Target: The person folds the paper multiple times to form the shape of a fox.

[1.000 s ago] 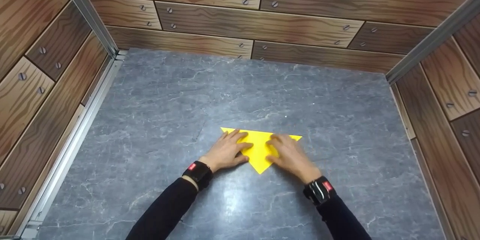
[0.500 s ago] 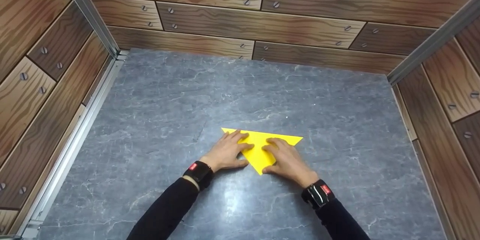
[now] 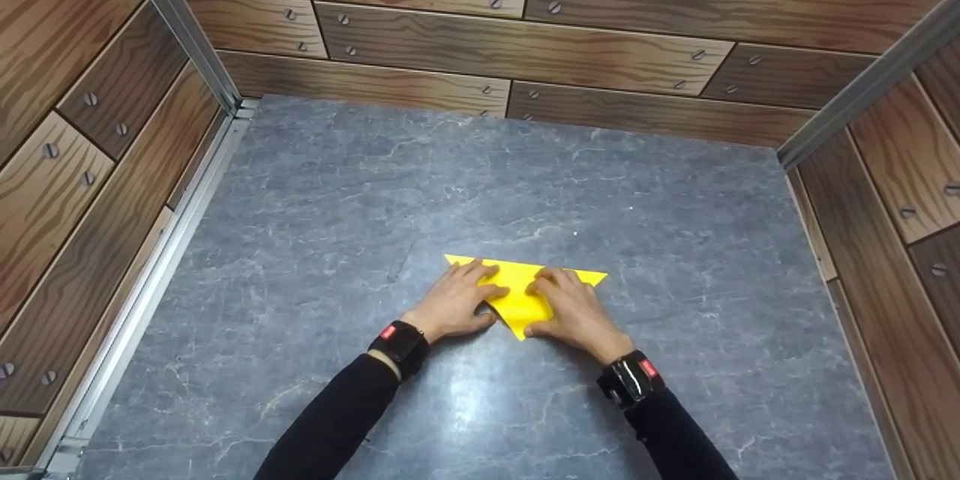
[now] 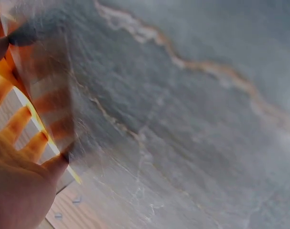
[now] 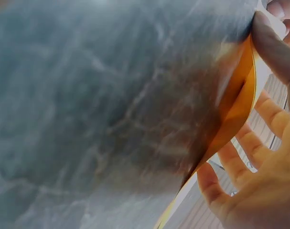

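Observation:
A folded sheet of yellow paper (image 3: 519, 304) lies on the grey surface in the head view as a triangle, long edge away from me, point toward me. My left hand (image 3: 454, 301) rests on its left part, fingers spread, thumb beside the lower left edge. On the right part lies my right hand (image 3: 577, 313), fingertips on the paper and thumb at the near point. In the right wrist view the paper's near edge (image 5: 241, 105) bows up off the surface, its underside showing orange. The left wrist view shows fingers (image 4: 18, 121) along the paper's edge (image 4: 44, 126).
Grey marbled flooring (image 3: 360, 180) spreads around the paper. Wood-plank-patterned panels (image 3: 420, 37) stand at the back and both sides, with metal profiles (image 3: 180, 37) at the corners. Dark bands (image 3: 401, 350) sit on both wrists.
The right thumb has slid down to the paper's near point, which has shifted slightly away from me as the near edge bows up. The left hand stays nearly still.

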`<state>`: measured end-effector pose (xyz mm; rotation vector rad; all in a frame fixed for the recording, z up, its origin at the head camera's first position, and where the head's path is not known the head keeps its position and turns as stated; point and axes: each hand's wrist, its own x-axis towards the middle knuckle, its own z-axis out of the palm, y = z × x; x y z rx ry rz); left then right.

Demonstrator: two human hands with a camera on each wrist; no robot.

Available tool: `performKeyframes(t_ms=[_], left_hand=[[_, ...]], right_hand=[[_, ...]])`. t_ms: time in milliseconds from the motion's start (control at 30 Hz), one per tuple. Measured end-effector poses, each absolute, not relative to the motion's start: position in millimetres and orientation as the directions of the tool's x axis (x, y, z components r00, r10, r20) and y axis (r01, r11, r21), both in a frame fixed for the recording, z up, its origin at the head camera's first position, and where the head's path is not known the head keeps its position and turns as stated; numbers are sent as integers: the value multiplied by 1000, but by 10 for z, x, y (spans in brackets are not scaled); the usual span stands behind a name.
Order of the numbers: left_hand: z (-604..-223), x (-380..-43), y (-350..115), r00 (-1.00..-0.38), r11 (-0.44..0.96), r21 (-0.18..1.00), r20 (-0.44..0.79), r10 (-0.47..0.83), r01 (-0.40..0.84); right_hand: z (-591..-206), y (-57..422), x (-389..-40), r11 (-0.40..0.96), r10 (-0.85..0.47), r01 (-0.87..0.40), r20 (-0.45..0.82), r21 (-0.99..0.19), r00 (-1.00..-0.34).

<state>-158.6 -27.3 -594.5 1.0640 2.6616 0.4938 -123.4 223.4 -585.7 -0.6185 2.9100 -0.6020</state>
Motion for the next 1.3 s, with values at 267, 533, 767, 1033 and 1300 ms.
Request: performKeyframes(t_ms=[267,533,767,1033,1300], left_hand=[[-5964,-1574,-262,-722,679,401,-61,689,615],[-5941,-1580,-268,-733,690,393,-55,677,608],[-5935,-1561,-260,-727,684,409,-66,683,605],[-5960,-1500,-258,-724,686,420,-92,684,595],[-5960,-1455,-288,-735,676,461,-73,675,575]], right_hand=[[-5858,2259,-1131,814,-457,-424,12,-396,-889],[-5870,2304,-960,729,-480,-482,139,-485,-866],[-5873,2284,-1006,706,-369,-452,262,-545,-892],[-5843,2198,-1130,750,-209,-313,240,-583,-948],[-5880,2161,-1251,730,-119,-224,202,-646,-972]])
